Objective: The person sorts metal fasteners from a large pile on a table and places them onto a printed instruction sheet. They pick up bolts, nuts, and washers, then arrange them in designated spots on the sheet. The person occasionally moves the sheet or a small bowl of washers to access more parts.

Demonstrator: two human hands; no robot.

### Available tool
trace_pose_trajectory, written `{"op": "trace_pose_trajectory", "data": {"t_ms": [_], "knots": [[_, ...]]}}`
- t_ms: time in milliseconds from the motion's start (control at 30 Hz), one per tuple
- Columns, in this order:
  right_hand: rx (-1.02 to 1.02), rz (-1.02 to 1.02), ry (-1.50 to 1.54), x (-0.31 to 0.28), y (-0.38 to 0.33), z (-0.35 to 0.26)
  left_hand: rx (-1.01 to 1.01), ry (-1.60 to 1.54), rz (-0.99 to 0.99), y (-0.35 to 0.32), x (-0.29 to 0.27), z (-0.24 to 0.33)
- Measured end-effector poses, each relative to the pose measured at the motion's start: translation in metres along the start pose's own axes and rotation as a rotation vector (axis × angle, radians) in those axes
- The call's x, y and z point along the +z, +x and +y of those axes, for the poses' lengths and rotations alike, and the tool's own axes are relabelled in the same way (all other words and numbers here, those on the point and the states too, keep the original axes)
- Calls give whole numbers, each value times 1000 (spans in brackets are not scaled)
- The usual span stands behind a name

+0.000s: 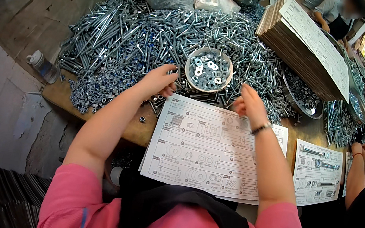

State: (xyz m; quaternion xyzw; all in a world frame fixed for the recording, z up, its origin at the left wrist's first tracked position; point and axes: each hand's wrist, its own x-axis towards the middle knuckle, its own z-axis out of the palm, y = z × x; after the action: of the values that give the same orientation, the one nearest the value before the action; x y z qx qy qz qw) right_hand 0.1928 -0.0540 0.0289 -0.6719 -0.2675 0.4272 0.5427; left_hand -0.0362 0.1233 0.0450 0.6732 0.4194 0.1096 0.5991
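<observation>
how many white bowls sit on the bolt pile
1: the bowl of washers, between and slightly beyond the left hand and right hand. Others could be hidden behind the card stack.

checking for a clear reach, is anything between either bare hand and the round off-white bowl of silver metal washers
Nothing visible blocks the left hand or the right hand from the round off-white bowl of silver metal washers. The heap of loose silver-grey metal bolts fills the narrow gaps beside it, apparently below the hands.
</observation>
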Motion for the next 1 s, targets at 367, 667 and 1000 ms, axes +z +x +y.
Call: {"op": "trace_pose_trajectory", "data": {"t_ms": [367, 667, 1000], "knots": [[-257, 525, -1003, -147, -146, 86, 352, 174, 182, -116, 3, -99], [-39, 347, -479, -121, -163, 83, 144, 119, 127, -144, 44, -102], [-138, 272, -186, -139, -151, 101, 75, -191, 39, -165, 52, -97]]}}
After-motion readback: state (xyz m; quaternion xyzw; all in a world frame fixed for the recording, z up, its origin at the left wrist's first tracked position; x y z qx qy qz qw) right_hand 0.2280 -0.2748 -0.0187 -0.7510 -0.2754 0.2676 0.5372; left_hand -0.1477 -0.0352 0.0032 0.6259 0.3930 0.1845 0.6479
